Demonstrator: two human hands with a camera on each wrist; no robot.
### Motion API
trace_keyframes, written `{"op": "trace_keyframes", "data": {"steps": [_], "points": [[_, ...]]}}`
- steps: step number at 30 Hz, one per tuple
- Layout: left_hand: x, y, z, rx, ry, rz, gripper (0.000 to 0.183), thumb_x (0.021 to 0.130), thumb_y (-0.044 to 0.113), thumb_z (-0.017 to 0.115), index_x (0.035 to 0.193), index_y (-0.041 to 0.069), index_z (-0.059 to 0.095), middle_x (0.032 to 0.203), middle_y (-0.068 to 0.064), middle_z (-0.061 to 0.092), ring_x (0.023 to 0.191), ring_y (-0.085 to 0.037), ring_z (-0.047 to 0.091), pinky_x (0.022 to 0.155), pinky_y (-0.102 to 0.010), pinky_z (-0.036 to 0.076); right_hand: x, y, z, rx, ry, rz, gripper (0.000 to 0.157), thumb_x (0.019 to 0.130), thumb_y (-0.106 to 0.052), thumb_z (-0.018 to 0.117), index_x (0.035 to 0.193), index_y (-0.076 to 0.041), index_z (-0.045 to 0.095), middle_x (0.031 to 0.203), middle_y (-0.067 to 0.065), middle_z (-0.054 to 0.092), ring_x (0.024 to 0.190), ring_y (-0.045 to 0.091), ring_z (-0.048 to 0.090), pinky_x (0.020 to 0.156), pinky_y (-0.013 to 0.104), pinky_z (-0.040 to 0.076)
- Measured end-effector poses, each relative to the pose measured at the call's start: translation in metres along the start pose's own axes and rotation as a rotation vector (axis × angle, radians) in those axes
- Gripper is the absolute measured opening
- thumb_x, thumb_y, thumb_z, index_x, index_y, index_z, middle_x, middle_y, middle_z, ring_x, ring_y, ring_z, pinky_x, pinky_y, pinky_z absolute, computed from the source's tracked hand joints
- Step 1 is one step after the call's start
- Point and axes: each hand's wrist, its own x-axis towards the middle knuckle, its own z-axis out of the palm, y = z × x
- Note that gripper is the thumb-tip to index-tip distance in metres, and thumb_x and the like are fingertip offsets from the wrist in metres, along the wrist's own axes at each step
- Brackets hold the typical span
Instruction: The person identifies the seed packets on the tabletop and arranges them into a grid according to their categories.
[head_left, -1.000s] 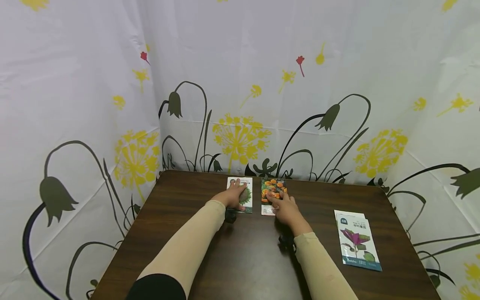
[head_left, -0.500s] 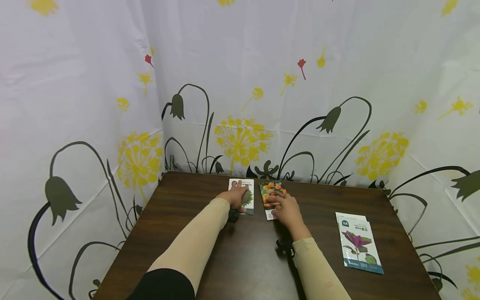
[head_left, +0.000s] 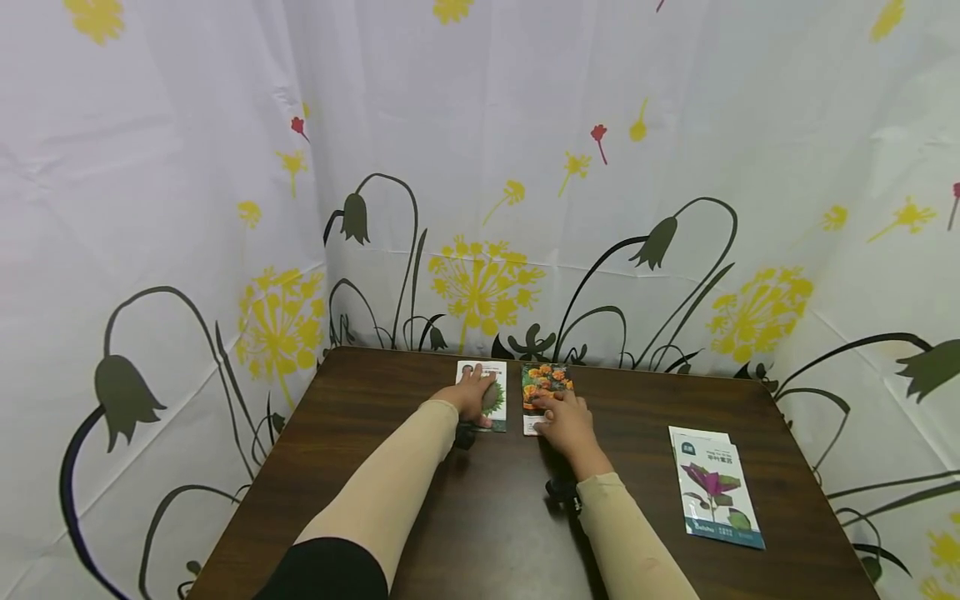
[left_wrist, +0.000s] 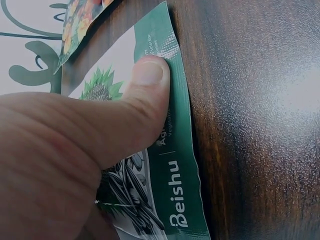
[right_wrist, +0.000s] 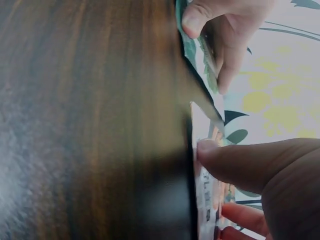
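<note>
left grip lies spread on sunflower packet, right grip likewise on orange-flower packet, a gap between, table edge near.

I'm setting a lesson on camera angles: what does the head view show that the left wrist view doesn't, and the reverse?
Only head: the right hand and, farther right, a rectangular white packet with a purple flower.
Only left wrist: legible "Beishu" lettering and striped seeds printed on the white and green packet under the left hand.
Both: that packet, the left hand, part of an orange-flowered packet, the dark brown wood-grained table and the patterned white curtain.
</note>
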Motion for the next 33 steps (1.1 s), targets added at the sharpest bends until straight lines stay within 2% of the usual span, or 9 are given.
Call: {"op": "trace_keyframes", "data": {"steps": [5,12,19,25,33], "points": [[0.001,-0.001,0.002,-0.008,-0.009,-0.004,0.108,0.094,0.032,0.088,0.176,0.015,0.020,0.184,-0.022,0.001,0.171,-0.044,0.000,0.130,-0.062,0.032,-0.003,-0.001,0.000,0.024,0.042,-0.009,0.035,0.094,-0.027,0.086,0.128,-0.028,0.081,0.151,0.023,0.058,0.136,0.048,0.050,0.103,0.065,0.039],[0.010,-0.007,0.005,-0.008,0.002,0.007,0.111,0.091,0.035,0.090,0.176,0.015,0.021,0.184,-0.024,0.002,0.171,-0.046,0.000,0.130,-0.065,0.031,-0.011,0.003,-0.004,0.062,0.111,-0.058,0.028,0.093,-0.021,0.085,0.121,-0.022,0.083,0.146,0.024,0.061,0.133,0.051,0.051,0.104,0.070,0.040],[0.001,-0.001,0.003,0.010,0.023,0.006,0.107,0.093,0.031,0.089,0.175,0.012,0.023,0.183,-0.025,0.006,0.171,-0.046,0.004,0.131,-0.061,0.032,-0.024,0.011,-0.009,0.118,0.142,-0.026,0.020,0.097,-0.024,0.083,0.117,-0.020,0.083,0.144,0.024,0.062,0.135,0.050,0.051,0.107,0.071,0.037],[0.003,0.006,0.005,0.081,0.025,-0.022,0.107,0.092,0.034,0.090,0.174,0.012,0.026,0.182,-0.026,0.010,0.170,-0.047,0.008,0.129,-0.060,0.036,-0.042,0.021,-0.019,0.124,0.173,-0.015,0.027,0.097,-0.025,0.085,0.123,-0.019,0.083,0.142,0.024,0.062,0.134,0.050,0.051,0.108,0.071,0.036],[0.002,0.003,0.001,0.068,0.014,-0.029,0.109,0.094,0.037,0.087,0.176,0.013,0.020,0.183,-0.024,0.005,0.171,-0.046,0.004,0.131,-0.059,0.033,-0.056,0.029,-0.041,0.127,0.257,-0.025,0.029,0.095,-0.018,0.086,0.124,-0.013,0.081,0.140,0.025,0.061,0.132,0.053,0.051,0.109,0.073,0.034]]}}
